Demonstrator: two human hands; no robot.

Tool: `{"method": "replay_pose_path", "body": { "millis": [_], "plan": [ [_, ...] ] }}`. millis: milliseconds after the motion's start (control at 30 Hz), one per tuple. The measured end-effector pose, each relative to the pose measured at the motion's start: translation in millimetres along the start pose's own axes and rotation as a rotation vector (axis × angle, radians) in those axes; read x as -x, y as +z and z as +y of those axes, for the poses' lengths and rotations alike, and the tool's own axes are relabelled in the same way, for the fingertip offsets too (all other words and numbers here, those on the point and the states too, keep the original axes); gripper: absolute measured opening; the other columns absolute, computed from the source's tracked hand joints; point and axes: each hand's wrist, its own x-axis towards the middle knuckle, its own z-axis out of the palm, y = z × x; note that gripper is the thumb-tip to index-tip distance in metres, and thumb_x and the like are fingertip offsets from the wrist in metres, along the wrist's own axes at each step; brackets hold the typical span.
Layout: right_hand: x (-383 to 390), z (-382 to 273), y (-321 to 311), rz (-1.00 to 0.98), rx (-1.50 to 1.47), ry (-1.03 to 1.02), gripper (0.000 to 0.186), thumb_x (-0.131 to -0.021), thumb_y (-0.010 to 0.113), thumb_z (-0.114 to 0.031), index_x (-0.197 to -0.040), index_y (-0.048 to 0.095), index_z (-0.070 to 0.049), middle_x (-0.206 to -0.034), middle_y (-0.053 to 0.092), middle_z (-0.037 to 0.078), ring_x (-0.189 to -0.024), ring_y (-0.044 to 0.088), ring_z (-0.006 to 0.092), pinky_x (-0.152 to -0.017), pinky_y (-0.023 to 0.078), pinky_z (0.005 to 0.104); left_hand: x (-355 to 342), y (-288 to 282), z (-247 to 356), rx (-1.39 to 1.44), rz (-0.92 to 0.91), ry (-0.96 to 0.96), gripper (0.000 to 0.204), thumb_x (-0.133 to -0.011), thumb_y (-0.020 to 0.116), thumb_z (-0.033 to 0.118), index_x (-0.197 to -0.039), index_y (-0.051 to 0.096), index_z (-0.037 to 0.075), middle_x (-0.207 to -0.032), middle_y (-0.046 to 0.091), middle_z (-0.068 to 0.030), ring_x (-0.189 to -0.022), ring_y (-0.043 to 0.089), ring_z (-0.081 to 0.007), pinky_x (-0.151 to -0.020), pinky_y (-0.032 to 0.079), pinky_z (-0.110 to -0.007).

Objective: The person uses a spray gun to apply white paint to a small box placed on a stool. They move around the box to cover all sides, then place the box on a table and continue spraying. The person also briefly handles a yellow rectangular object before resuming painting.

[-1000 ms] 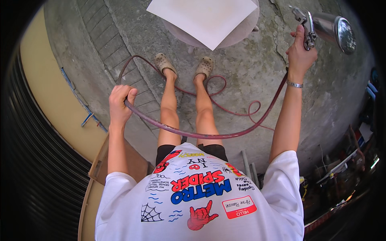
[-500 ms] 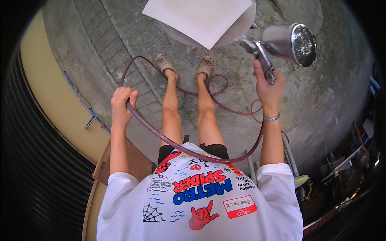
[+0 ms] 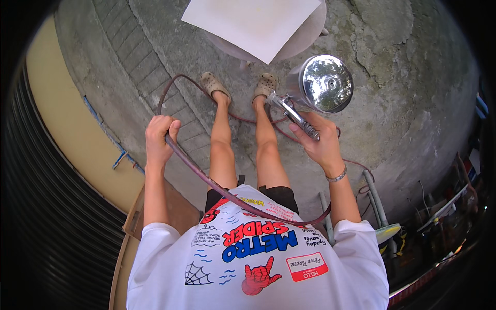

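In my right hand (image 3: 321, 138) is a silver spray gun (image 3: 295, 114), gripped by its handle, with a shiny round metal cup (image 3: 326, 83) on top. My left hand (image 3: 161, 137) is closed around a dark red air hose (image 3: 201, 173). The hose sags from there across my shirt front toward my right forearm. Ahead of my feet, a white square sheet (image 3: 253, 23) lies on a round grey stand (image 3: 305, 44), one corner sticking out over the near edge. The spray gun is to the right of that corner and nearer to me, apart from the sheet.
Loops of hose lie on the rough concrete floor (image 3: 413, 119) around my beige clogs (image 3: 266, 85). At left stand a cream wall (image 3: 62, 113) and a dark ribbed shutter (image 3: 57, 217). Grey metal tubes (image 3: 375, 199) and assorted clutter are at lower right.
My right hand has drawn the spray gun nearer and to the left, away from the stand, tipping the cup so its round end faces up. My left hand has barely shifted.
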Motion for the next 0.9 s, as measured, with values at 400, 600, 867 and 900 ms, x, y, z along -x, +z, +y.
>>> {"method": "replay_pose_path", "body": {
  "millis": [400, 600, 867, 900],
  "plan": [
    [-114, 47, -59, 0.378, 0.282, 0.076, 0.046, -0.091, 0.077, -0.043, -0.084, 0.074, 0.002, -0.056, 0.057, 0.003, -0.050, 0.046, 0.0092, -0.048, 0.037, 0.0310, 6, -6, -4, 0.004, 0.035, 0.015, 0.038, -0.099, 0.065, 0.029, -0.074, 0.058, 0.001, -0.064, 0.048, -0.0111, -0.063, 0.049, -0.0298, -0.065, 0.041, -0.038],
    [-159, 61, -79, 0.666, 0.150, 0.003, 0.047, -0.092, 0.075, -0.046, -0.083, 0.075, 0.000, -0.063, 0.066, 0.001, -0.053, 0.054, 0.0080, -0.053, 0.042, 0.0261, 11, -8, -10, -0.015, 0.033, 0.014, 0.037, -0.098, 0.066, 0.028, -0.074, 0.058, 0.001, -0.064, 0.047, -0.0115, -0.063, 0.049, -0.0302, -0.066, 0.041, -0.039],
    [-118, 47, -62, 0.562, 0.122, 0.144, 0.039, -0.092, 0.077, -0.041, -0.087, 0.077, -0.003, -0.062, 0.065, -0.002, -0.055, 0.054, 0.0060, -0.054, 0.041, 0.0237, 19, -12, -24, -0.054, 0.010, -0.021, 0.036, -0.098, 0.065, 0.026, -0.075, 0.056, 0.000, -0.065, 0.046, -0.0123, -0.063, 0.048, -0.0309, -0.066, 0.041, -0.039],
    [-106, 45, -55, 0.512, 0.121, 0.184, 0.037, -0.093, 0.077, -0.040, -0.088, 0.077, -0.003, -0.060, 0.063, -0.002, -0.054, 0.052, 0.0062, -0.054, 0.040, 0.0240, 19, -11, -23, -0.042, 0.008, -0.023, 0.036, -0.098, 0.065, 0.026, -0.075, 0.056, 0.000, -0.065, 0.046, -0.0124, -0.063, 0.048, -0.0308, -0.066, 0.041, -0.039]
  ]
}}
